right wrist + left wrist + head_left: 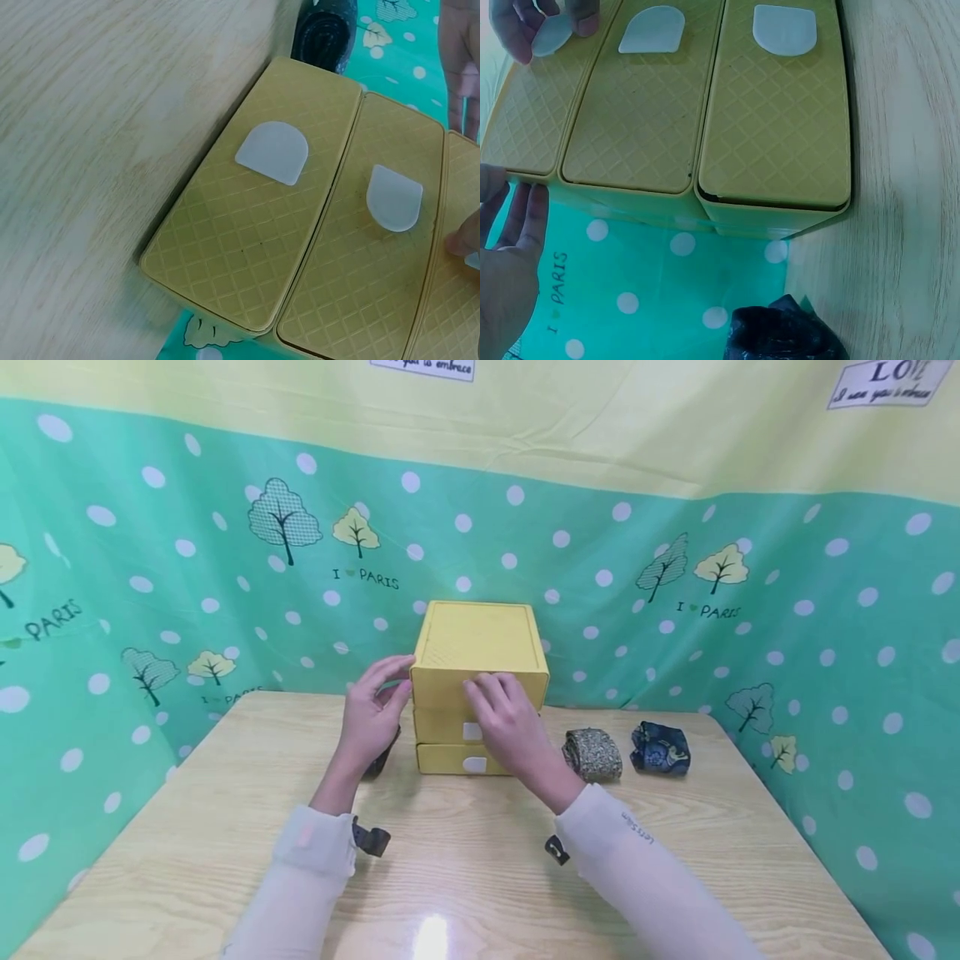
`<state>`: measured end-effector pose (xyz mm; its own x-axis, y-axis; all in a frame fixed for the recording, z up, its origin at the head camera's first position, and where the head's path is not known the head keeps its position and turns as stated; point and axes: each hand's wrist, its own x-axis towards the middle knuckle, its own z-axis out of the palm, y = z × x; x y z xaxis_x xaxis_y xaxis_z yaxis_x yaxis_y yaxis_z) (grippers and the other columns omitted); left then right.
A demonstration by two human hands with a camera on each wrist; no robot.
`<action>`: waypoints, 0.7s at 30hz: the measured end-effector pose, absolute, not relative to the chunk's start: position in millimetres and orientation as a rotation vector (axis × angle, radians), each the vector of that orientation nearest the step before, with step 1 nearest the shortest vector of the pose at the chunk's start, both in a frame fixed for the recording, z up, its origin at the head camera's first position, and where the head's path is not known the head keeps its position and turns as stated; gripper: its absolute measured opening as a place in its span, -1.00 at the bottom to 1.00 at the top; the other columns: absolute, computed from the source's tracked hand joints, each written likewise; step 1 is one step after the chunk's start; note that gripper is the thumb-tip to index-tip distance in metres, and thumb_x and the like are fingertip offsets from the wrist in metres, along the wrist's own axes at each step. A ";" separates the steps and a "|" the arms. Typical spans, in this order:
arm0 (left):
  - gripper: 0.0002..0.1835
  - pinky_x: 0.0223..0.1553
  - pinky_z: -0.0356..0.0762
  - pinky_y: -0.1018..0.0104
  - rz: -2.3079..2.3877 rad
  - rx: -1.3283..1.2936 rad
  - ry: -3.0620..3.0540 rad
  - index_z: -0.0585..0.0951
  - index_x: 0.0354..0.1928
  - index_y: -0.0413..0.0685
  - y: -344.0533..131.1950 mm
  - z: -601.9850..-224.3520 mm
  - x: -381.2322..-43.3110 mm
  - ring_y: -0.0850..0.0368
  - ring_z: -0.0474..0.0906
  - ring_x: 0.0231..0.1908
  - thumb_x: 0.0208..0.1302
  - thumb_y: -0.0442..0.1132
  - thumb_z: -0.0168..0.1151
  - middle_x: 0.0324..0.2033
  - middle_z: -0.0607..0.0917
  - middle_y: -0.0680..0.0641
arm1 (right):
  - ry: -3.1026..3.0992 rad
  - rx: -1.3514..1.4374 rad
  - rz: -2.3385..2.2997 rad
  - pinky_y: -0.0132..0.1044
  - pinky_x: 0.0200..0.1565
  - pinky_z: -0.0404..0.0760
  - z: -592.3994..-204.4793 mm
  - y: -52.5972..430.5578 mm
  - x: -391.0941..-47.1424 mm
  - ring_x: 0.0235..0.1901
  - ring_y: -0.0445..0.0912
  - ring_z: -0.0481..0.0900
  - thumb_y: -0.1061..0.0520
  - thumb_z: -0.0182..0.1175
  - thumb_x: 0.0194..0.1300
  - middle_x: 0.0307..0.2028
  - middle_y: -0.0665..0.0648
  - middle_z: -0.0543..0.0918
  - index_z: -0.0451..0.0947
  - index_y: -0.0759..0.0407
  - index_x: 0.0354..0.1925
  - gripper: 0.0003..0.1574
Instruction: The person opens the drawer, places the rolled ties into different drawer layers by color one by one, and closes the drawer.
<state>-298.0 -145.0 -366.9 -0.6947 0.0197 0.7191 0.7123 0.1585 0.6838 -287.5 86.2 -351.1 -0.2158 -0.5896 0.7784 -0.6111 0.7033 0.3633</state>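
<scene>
A yellow three-drawer box (480, 635) stands at the back of the table, with a white tab handle on each drawer. My left hand (372, 710) rests against its upper left side, fingers extended along the wall, as the left wrist view also shows (514, 255). At the top drawer's front, my right hand (510, 718) pinches the top white handle (551, 34) between thumb and fingers. Below it, the white handles of the middle drawer (654, 30) and bottom drawer (786, 30) are untouched. All three drawer fronts sit flush or nearly so with the box.
Right of the box lie a grey speckled cloth roll (592, 754) and a dark blue patterned cloth roll (660, 748). A dark roll (381, 760) lies on the left, partly behind my left hand. A green dotted curtain (480, 543) hangs behind and beside the wooden table (465, 860).
</scene>
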 end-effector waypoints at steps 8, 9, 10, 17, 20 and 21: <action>-0.62 0.20 0.63 0.32 -1.571 -0.686 -1.880 0.61 0.23 -0.26 -145.2 -366.8 -298.5 0.20 0.56 0.09 0.41 -0.53 0.19 0.22 0.59 -0.19 | -1.861 0.951 -0.029 -0.21 -0.02 0.71 -350.3 88.8 -287.6 -0.14 0.12 0.59 0.43 0.17 0.35 -0.10 0.27 0.67 0.65 0.40 0.02 -0.70; -0.61 0.20 0.63 0.32 -1.566 -0.680 -1.888 0.60 0.23 -0.28 -145.1 -366.7 -298.5 0.21 0.56 0.08 0.40 -0.55 0.18 0.22 0.59 -0.21 | -1.862 0.952 -0.040 -0.21 -0.02 0.71 -350.5 89.0 -287.5 -0.14 0.12 0.59 0.44 0.16 0.36 -0.10 0.27 0.67 0.65 0.39 0.03 -0.70; -0.61 0.20 0.63 0.32 -1.564 -0.677 -1.893 0.60 0.23 -0.30 -145.2 -367.1 -298.7 0.23 0.56 0.08 0.40 -0.56 0.18 0.22 0.59 -0.23 | -1.862 0.953 -0.047 -0.22 -0.02 0.71 -350.7 89.1 -287.4 -0.14 0.12 0.59 0.44 0.15 0.37 -0.10 0.27 0.67 0.66 0.39 0.03 -0.70; -0.61 0.22 0.64 0.17 -1.585 -0.652 -1.913 0.56 0.21 -0.44 -142.6 -360.5 -290.3 0.20 0.55 0.08 0.37 -0.64 0.14 0.22 0.56 -0.33 | -1.859 0.964 -0.086 -0.24 -0.03 0.71 -352.3 90.1 -287.1 -0.13 0.11 0.59 0.44 0.18 0.37 -0.09 0.27 0.67 0.65 0.40 0.05 -0.69; -0.61 0.23 0.63 0.10 -1.587 -0.654 -1.911 0.57 0.22 -0.41 -142.1 -357.9 -288.5 0.17 0.55 0.09 0.38 -0.62 0.14 0.22 0.57 -0.30 | -1.869 0.967 -0.105 -0.23 0.00 0.71 -350.8 90.9 -287.1 -0.11 0.12 0.59 0.44 0.18 0.38 -0.08 0.28 0.66 0.64 0.40 0.06 -0.69; -0.61 0.24 0.62 0.08 -1.588 -0.659 -1.907 0.57 0.23 -0.38 -142.3 -357.6 -289.1 0.16 0.55 0.09 0.38 -0.61 0.15 0.22 0.57 -0.27 | -1.872 0.966 -0.111 -0.23 0.00 0.71 -350.2 91.2 -287.2 -0.11 0.12 0.59 0.44 0.18 0.38 -0.07 0.28 0.66 0.64 0.40 0.07 -0.69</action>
<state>-289.1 -142.3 -357.6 -0.7182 0.0148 0.6957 0.6868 0.1751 0.7054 -287.2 91.2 -350.2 -0.1956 -0.6599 0.7255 -0.5699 0.6785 0.4635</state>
